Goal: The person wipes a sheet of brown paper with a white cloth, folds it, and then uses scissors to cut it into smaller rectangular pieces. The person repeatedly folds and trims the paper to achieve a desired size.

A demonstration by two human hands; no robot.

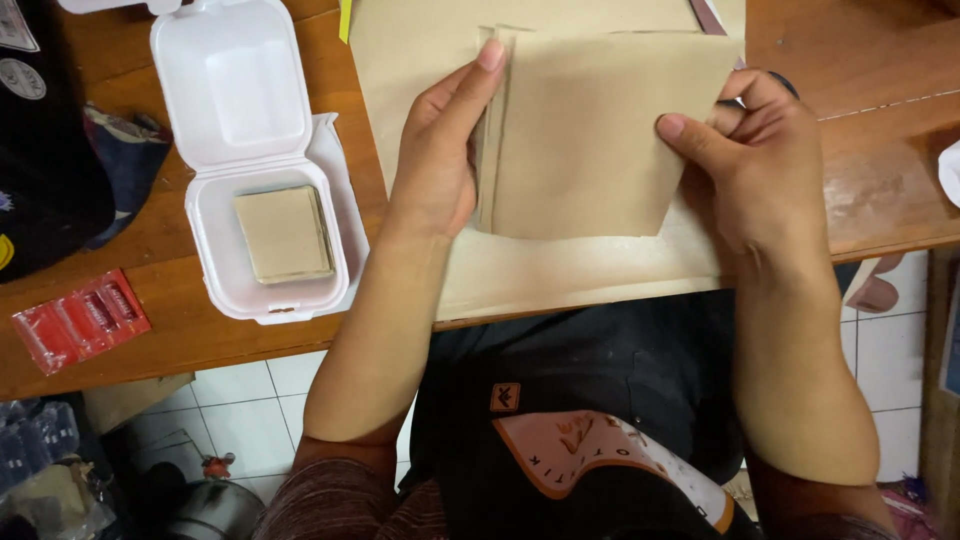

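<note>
A folded sheet of brown paper (590,140) is held just above a stack of larger brown sheets (420,50) on the wooden table (890,180). My left hand (440,150) presses along the folded left edge, index finger stretched up to the top corner. My right hand (760,160) pinches the sheet's right edge between thumb and fingers. An open white foam clamshell box (215,215) lies left of the hands, and a small stack of folded brown paper squares (285,235) sits in its lower half.
A strip of red sachets (80,320) lies near the table's front left edge. Dark fabric items (50,150) lie at the far left. A white tiled floor (250,400) shows under the table. Something white (950,170) shows at the right edge.
</note>
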